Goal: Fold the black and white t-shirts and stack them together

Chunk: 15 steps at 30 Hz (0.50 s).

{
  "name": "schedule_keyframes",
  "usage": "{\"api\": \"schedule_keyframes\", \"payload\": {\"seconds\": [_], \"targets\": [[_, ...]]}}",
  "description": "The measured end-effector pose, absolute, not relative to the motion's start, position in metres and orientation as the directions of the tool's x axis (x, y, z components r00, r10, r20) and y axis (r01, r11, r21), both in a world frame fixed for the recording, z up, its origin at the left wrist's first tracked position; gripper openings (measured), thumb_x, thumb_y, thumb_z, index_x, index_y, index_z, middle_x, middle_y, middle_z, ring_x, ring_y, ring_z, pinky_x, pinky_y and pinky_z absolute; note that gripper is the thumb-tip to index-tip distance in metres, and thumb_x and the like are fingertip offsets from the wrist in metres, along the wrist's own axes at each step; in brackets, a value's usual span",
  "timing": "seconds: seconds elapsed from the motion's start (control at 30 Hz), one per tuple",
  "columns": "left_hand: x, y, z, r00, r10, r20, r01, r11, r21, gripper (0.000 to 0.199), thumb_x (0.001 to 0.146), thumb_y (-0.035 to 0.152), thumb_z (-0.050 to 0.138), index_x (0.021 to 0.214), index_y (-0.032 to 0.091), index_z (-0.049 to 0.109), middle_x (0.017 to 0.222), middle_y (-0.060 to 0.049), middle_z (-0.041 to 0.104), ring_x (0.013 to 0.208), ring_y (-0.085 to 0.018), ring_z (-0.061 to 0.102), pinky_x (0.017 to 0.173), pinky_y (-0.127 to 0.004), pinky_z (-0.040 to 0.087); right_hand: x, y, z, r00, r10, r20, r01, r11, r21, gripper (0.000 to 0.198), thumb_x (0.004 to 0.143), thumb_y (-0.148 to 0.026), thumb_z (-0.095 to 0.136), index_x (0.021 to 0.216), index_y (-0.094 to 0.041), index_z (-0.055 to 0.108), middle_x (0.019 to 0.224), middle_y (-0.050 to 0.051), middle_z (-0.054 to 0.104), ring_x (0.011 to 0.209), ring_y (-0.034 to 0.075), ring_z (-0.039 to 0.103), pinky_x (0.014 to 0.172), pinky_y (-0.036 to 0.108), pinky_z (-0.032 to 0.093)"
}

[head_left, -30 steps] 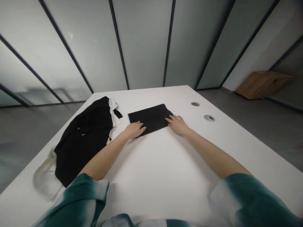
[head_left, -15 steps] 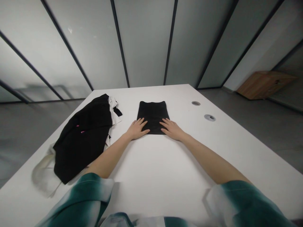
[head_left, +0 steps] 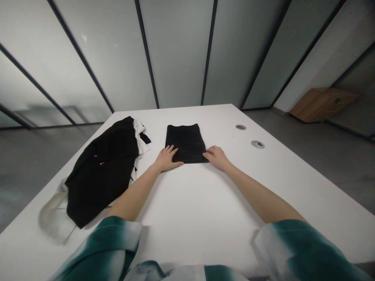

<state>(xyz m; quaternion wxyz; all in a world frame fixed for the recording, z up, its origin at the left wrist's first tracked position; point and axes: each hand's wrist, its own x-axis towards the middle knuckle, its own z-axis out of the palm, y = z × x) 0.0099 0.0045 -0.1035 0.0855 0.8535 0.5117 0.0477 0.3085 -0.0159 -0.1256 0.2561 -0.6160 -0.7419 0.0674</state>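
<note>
Here's the black cloth [head_left: 185, 138], lying flat on the white table [head_left: 193, 203] straight ahead of me, and both my arms reach forward to it. My left hand [head_left: 166, 159] is palm-down over its near left corner, fingers spread apart, thumb along the near edge. My right hand [head_left: 217, 157] is at the near right corner, fingers bent and drawn together; whether they're clamped on the fabric, I can't tell. The cloth is matte and soft-looking, roughly four-sided, its far edge a little wavy. Left of it sprawls a rumpled black garment pile [head_left: 102, 171] with small pink marks, crumpled white fabric [head_left: 141, 142] poking out beside the cloth. And there's the change: half a second ago my right hand lay flat on the cloth, fingers fanned; now it's out at the side edge, curled.
</note>
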Motion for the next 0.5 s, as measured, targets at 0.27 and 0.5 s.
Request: {"api": "schedule_keyframes", "payload": {"seconds": [0.27, 0.5], "targets": [[0.011, 0.005, -0.106, 0.473, 0.881, -0.003, 0.866, -0.464, 0.188, 0.096, 0.081, 0.079, 0.049, 0.154, 0.019, 0.036, 0.165, -0.015, 0.022, 0.151, -0.037, 0.019, 0.121, -0.052, 0.020, 0.290, -0.017, -0.121, -0.110, 0.979, 0.174, 0.447, 0.205, -0.871, 0.028, 0.082, -0.046, 0.060, 0.096, -0.021, 0.059, 0.083, 0.003, 0.067, 0.073, 0.019, 0.061, 0.070, 0.034, 0.050], [0.009, 0.006, -0.108, 0.481, 0.877, 0.012, 0.859, -0.474, 0.193, 0.093, 0.082, 0.077, 0.051, 0.153, 0.019, 0.038, 0.164, -0.015, 0.023, 0.151, -0.038, 0.020, 0.120, -0.054, 0.022, 0.291, -0.023, -0.116, -0.090, 0.993, 0.080, 0.211, 0.097, -0.973, 0.034, 0.076, -0.041, 0.058, 0.105, -0.025, 0.051, 0.062, -0.009, 0.049, 0.050, 0.013, 0.045, 0.052, 0.026, 0.037]]}}
